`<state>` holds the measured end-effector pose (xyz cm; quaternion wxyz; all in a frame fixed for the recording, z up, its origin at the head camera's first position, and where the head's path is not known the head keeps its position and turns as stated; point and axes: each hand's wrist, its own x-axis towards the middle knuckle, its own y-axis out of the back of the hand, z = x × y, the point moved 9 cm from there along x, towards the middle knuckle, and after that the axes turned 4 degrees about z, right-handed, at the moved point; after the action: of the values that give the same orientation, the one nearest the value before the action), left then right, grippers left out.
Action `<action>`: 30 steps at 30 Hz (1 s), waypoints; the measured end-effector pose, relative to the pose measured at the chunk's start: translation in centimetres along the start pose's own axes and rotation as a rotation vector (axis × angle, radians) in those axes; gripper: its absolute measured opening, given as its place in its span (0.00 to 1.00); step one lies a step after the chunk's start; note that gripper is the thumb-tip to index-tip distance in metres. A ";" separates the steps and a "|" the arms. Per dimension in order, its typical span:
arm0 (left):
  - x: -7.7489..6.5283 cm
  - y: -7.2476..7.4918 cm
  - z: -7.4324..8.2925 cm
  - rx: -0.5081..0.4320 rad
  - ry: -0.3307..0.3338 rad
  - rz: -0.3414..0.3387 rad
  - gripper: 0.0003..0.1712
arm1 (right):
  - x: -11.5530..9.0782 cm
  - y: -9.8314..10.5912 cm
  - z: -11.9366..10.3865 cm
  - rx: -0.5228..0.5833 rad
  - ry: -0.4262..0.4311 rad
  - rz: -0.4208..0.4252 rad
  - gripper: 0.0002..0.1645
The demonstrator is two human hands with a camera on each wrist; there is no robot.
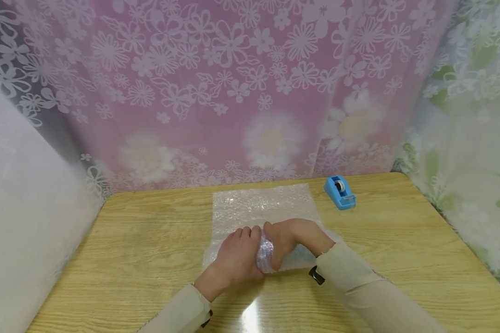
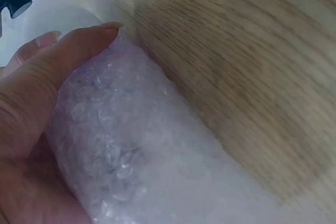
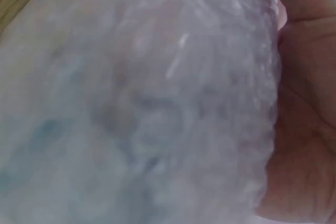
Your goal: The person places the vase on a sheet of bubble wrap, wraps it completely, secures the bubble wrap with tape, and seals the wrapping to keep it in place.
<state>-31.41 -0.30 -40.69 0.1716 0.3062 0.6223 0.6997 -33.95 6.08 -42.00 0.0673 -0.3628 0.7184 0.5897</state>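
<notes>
Both hands grip a roll of bubble wrap (image 1: 265, 253) near the front edge of a flat bubble wrap sheet (image 1: 262, 203). My left hand (image 1: 240, 252) is around its left part, and my right hand (image 1: 286, 237) around its right part. Between the hands a pinkish-purple, shiny stretch of the roll shows. In the left wrist view, the thumb (image 2: 79, 45) lies across the top of the wrapped roll (image 2: 115, 124). The right wrist view has the right palm (image 3: 307, 108) against the wrap (image 3: 173, 98), with blurred bluish patches showing through; what is inside cannot be made out.
A blue tape dispenser (image 1: 340, 192) stands at the back right of the wooden table (image 1: 150, 240), just right of the sheet. Flowered curtains (image 1: 233, 92) hang behind the table's back edge and along its sides.
</notes>
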 end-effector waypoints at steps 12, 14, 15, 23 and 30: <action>0.6 -0.5 -0.1 -0.046 0.013 -0.086 0.46 | -0.6 0.0 0.9 0.090 0.040 0.078 0.52; 0.8 -0.5 -0.1 -0.036 0.019 -0.094 0.47 | -1.2 0.4 0.7 0.027 0.064 0.148 0.58; 0.8 -0.6 -0.1 -0.032 0.022 -0.097 0.47 | -1.5 0.6 0.5 -0.013 0.074 0.194 0.60; 1.2 -0.6 0.0 -0.006 0.028 -0.134 0.48 | -4.9 0.7 -2.0 -0.359 0.131 0.556 0.60; 1.4 -0.5 -0.1 -0.032 0.041 -0.163 0.47 | -4.8 -0.9 -2.1 -0.327 0.094 0.640 0.59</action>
<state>-32.60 0.55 -40.88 0.2201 0.2372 0.6373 0.6994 -29.17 6.29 -39.59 -0.2127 -0.1521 0.6942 0.6706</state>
